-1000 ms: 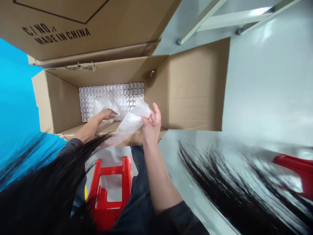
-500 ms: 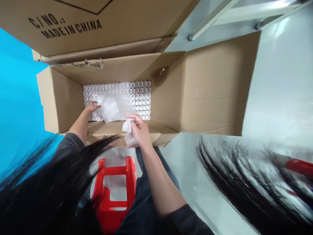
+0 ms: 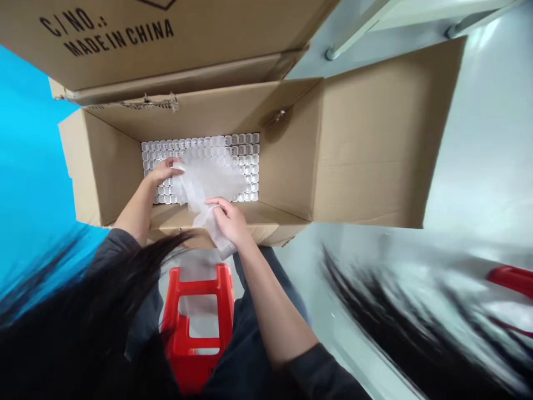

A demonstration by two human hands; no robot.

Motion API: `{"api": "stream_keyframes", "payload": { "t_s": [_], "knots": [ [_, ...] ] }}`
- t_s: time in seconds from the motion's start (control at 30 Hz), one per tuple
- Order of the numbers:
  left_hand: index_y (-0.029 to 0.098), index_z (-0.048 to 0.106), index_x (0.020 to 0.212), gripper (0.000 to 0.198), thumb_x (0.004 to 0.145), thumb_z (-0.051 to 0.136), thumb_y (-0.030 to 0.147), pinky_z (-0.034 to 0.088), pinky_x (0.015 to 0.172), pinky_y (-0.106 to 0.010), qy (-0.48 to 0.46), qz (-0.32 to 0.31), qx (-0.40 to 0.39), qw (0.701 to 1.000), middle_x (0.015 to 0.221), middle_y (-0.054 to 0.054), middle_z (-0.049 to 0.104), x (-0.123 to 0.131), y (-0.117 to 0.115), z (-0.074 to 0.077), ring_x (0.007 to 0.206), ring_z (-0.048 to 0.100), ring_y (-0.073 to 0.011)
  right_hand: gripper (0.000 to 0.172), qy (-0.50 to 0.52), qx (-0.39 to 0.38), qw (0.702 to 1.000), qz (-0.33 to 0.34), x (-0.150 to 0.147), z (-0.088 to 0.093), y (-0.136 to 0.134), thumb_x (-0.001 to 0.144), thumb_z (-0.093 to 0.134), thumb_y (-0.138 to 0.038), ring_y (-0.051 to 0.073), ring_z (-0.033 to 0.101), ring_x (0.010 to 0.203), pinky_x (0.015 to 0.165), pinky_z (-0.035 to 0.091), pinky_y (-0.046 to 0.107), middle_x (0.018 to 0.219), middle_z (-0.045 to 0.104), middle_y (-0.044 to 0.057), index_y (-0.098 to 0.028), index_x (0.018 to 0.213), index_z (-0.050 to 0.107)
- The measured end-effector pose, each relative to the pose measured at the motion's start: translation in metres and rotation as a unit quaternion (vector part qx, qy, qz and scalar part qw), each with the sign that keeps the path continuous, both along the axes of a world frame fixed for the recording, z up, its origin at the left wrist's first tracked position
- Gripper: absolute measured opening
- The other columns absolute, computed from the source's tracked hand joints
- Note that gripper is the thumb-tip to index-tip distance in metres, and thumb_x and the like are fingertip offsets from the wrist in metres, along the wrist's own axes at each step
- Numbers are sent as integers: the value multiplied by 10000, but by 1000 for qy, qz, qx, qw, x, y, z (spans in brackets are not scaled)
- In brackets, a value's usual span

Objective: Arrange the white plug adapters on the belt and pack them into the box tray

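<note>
Inside an open cardboard box [image 3: 287, 180], rows of small white square-mouthed containers [image 3: 252, 161] cover the bottom. A thin, translucent white sheet [image 3: 219, 175] lies over the middle rows. My left hand [image 3: 164, 171] reaches in at the left and pinches the left edge of a thin white sheet between thumb and fingers. At the near wall, my right hand [image 3: 230, 221] is closed on a crumpled bunch of thin white sheets [image 3: 210, 225], which hangs down below it. Whether both hands hold one same sheet I cannot tell.
Another large printed carton [image 3: 233, 39] stands right behind the box. A long flap [image 3: 378, 144] sticks out to the right. Below is a red plastic stool [image 3: 197, 289], near my legs. White metal legs [image 3: 358, 28] stand at the upper right. Loose dark hair blurs the lower corners.
My left hand has moved slightly right and up and now grips the sheet's edge. My right hand has shifted a little left, and the bunched sheet now stretches toward the left hand.
</note>
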State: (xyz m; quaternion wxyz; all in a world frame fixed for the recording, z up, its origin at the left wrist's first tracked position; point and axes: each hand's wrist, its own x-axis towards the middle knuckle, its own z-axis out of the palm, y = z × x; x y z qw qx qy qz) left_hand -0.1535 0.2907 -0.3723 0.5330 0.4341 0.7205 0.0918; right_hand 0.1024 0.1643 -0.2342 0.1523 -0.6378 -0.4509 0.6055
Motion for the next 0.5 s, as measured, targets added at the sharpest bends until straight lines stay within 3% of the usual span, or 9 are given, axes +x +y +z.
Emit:
{"api": "stream_keyframes", "payload": {
  "t_s": [0.07, 0.17, 0.27, 0.33, 0.4, 0.5],
  "knots": [
    [160, 716, 1090, 455, 653, 831, 115, 552, 753, -303, 10, -31, -33, 999, 841, -26, 698, -4, -4, 1, 780, 686, -176, 315, -14, 6, 999, 37, -5, -1, -1, 902, 481, -304, 172, 611, 733, 772, 461, 266, 742, 660, -20, -239, 1075, 737],
    [157, 709, 1094, 363, 744, 799, 194, 557, 768, -340, 68, -62, -47, 995, 790, -6, 684, -10, -8, 0, 734, 665, -169, 297, -73, 18, 992, 106, -11, -1, -2, 946, 513, -329, 196, 671, 880, 867, 481, 293, 980, 748, 24, -239, 1139, 719],
    [140, 642, 1246, 387, 882, 675, 267, 533, 931, -426, 156, -73, -14, 985, 980, -74, 721, -14, -9, 0, 934, 688, -222, 337, -151, 20, 974, 170, -15, 2, -3, 973, 496, -297, 238, 686, 1036, 928, 499, 328, 1178, 741, 70, -237, 1242, 690],
    [136, 618, 1303, 426, 902, 637, 279, 465, 1054, -468, 197, -91, 13, 976, 1133, -137, 713, -14, -8, 2, 1140, 651, -286, 361, -186, 20, 963, 196, -17, 4, -2, 987, 472, -279, 257, 670, 1132, 964, 502, 343, 1285, 709, 85, -236, 1287, 669],
    [165, 657, 1270, 436, 852, 690, 284, 405, 1125, -455, 201, -132, 27, 970, 1200, -148, 710, -12, -5, 3, 1268, 593, -336, 382, -205, 20, 954, 219, -20, 3, -1, 997, 452, -275, 268, 657, 1178, 985, 501, 350, 1327, 690, 94, -228, 1320, 650],
    [221, 726, 1162, 467, 707, 818, 272, 391, 1146, -379, 167, -206, 28, 964, 1193, -94, 734, -7, 4, 4, 1282, 591, -345, 391, -217, 15, 947, 238, -23, 1, 0, 1001, 451, -281, 281, 658, 1181, 980, 501, 360, 1343, 682, 102, -220, 1337, 640]
  ]
}}
